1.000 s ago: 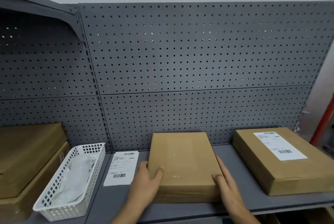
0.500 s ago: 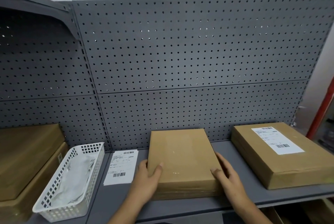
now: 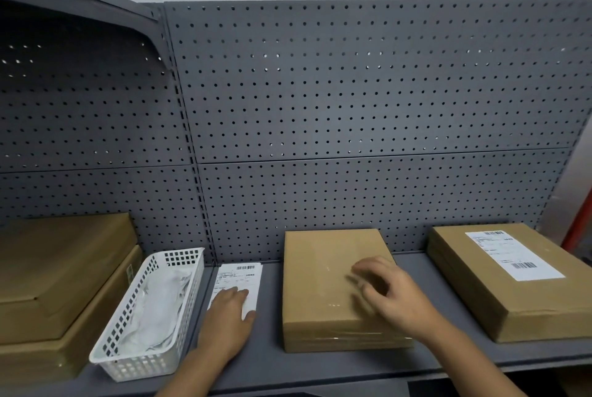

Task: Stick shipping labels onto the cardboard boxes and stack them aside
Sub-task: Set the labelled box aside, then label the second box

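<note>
Left hand [image 3: 228, 316] flat on loose shipping label [image 3: 238, 281] on the shelf [image 3: 269, 364], fingers spread, covering its lower half; no pinch visible. Right hand [image 3: 394, 297] open, motion-blurred over the unlabeled box [image 3: 323, 271] at centre; contact unclear. Labeled box [image 3: 480, 281] sits right, cut off at frame edge.

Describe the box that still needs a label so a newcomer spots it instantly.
On the grey shelf below the pegboard, it is the middle box, under the right hand. The box to its right carries a white label; this one's top is bare.
</note>
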`<action>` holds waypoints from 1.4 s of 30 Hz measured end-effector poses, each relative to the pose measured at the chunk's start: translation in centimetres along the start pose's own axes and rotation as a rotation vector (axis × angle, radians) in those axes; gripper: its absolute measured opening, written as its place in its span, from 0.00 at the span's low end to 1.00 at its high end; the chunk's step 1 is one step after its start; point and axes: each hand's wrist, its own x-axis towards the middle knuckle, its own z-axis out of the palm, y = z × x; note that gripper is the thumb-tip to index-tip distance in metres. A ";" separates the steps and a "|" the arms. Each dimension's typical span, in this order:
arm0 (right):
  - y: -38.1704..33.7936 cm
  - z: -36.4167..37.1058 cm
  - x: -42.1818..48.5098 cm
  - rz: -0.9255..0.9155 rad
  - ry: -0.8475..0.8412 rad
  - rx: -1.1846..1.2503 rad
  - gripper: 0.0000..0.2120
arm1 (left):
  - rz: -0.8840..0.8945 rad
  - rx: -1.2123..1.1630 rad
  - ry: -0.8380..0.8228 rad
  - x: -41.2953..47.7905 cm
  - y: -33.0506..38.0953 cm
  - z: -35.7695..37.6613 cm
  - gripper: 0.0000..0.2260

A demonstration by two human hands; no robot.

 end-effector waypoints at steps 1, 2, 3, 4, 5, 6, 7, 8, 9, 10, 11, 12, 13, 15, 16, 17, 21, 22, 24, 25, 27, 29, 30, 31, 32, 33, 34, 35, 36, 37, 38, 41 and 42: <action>-0.1 0.2 0.2 0.011 -0.025 -0.037 0.18 | -0.007 0.005 -0.021 -0.1 -0.1 0.0 0.25; -0.2 0.4 0.4 0.022 -0.039 -0.076 0.21 | -0.011 0.008 -0.034 -0.1 -0.2 0.1 0.26; -0.1 0.6 0.4 0.030 -0.045 -0.115 0.23 | -0.011 0.008 -0.035 -0.2 -0.3 0.1 0.27; 0.0 0.8 0.4 0.032 -0.049 -0.153 0.25 | -0.004 0.009 -0.026 -0.1 -0.4 0.2 0.28; 0.2 1.0 0.3 0.024 -0.049 -0.188 0.26 | -0.002 0.011 -0.018 -0.2 -0.5 0.2 0.28; 0.3 1.2 0.1 0.014 -0.045 -0.220 0.26 | 0.001 0.011 -0.013 -0.2 -0.5 0.1 0.28; 0.3 1.4 0.1 0.002 -0.039 -0.248 0.27 | 0.007 0.013 -0.008 -0.2 -0.4 -0.2 0.27; 0.4 1.5 0.0 -0.005 -0.033 -0.270 0.27 | 0.017 0.022 -0.002 -0.3 -0.2 -0.4 0.25; 0.4 1.5 0.0 -0.009 -0.026 -0.286 0.27 | 0.024 0.037 0.004 -0.3 -0.1 -0.7 0.22; 0.4 1.5 0.0 -0.011 -0.022 -0.296 0.26 | 0.029 0.049 0.017 -0.3 0.1 -1.0 0.21; 0.4 1.6 0.0 -0.011 -0.018 -0.298 0.26 | 0.028 0.051 0.028 -0.4 0.3 -1.2 0.20; 0.4 1.6 0.0 -0.009 -0.015 -0.295 0.26 | 0.029 0.040 0.034 -0.5 0.4 -1.4 0.20; 0.4 1.6 0.0 -0.009 -0.011 -0.290 0.26 | 0.029 0.026 0.041 -0.5 0.5 -1.6 0.21; 0.3 1.6 0.0 -0.003 -0.006 -0.286 0.25 | 0.018 0.009 0.058 -0.5 0.5 -1.8 0.24; 0.2 1.5 0.0 0.000 -0.005 -0.285 0.25 | 0.006 0.004 0.066 -0.6 0.5 -2.0 0.26; 0.2 1.5 -0.1 0.004 -0.004 -0.282 0.25 | -0.007 0.011 0.067 -0.6 0.5 -2.1 0.28; -0.4 1.2 -0.1 0.025 -0.009 -0.274 0.24 | -0.036 0.083 0.053 -0.9 0.4 -2.6 0.32; -0.5 1.2 0.0 0.033 -0.011 -0.267 0.23 | -0.043 0.079 0.065 -0.9 0.5 -2.8 0.32; -0.8 1.0 0.2 0.050 -0.023 -0.241 0.19 | -0.044 0.014 0.119 -0.8 1.0 -3.5 0.30; -0.9 0.9 0.3 0.052 -0.027 -0.232 0.17 | -0.038 -0.043 0.157 -0.8 1.5 -3.9 0.29; -1.6 0.8 0.6 0.044 -0.013 -0.225 0.13 | -0.016 -0.191 0.249 -1.0 3.0 -5.1 0.27; -2.8 0.9 0.8 0.016 0.042 -0.169 0.12 | 0.027 -0.329 0.344 -1.4 4.8 -6.5 0.24; -3.8 1.0 1.0 0.000 0.073 -0.095 0.11 | 0.060 -0.395 0.382 -1.7 5.8 -7.1 0.24; -4.9 1.1 1.0 -0.008 0.108 0.011 0.10 | 0.090 -0.457 0.406 -2.1 6.7 -7.6 0.24; -6.1 1.2 1.1 -0.004 0.137 0.127 0.09 | 0.117 -0.507 0.414 -2.5 7.6 -8.1 0.24; -7.5 1.1 1.1 0.008 0.151 0.239 0.09 | 0.140 -0.538 0.414 -2.8 8.4 -8.5 0.24; -8.7 1.1 1.2 0.017 0.156 0.330 0.09 | 0.170 -0.560 0.409 -3.1 9.1 -8.7 0.24; -9.7 1.1 1.2 0.023 0.155 0.406 0.09 | 0.208 -0.571 0.396 -3.2 9.6 -8.8 0.24; -10.5 1.3 1.3 0.030 0.152 0.478 0.10 | 0.249 -0.573 0.377 -3.3 10.1 -8.9 0.24; -11.2 1.3 1.4 0.039 0.146 0.551 0.11 | 0.285 -0.570 0.354 -3.3 10.5 -8.9 0.24; -11.7 1.5 1.5 0.044 0.145 0.603 0.12 | 0.317 -0.566 0.332 -3.4 10.9 -9.1 0.24; -12.4 1.9 1.7 -0.001 0.143 0.667 0.13 | 0.425 -0.602 0.282 -4.3 12.3 -9.5 0.24; -12.6 2.0 1.7 -0.023 0.139 0.690 0.13 | 0.454 -0.613 0.260 -4.5 12.5 -9.5 0.25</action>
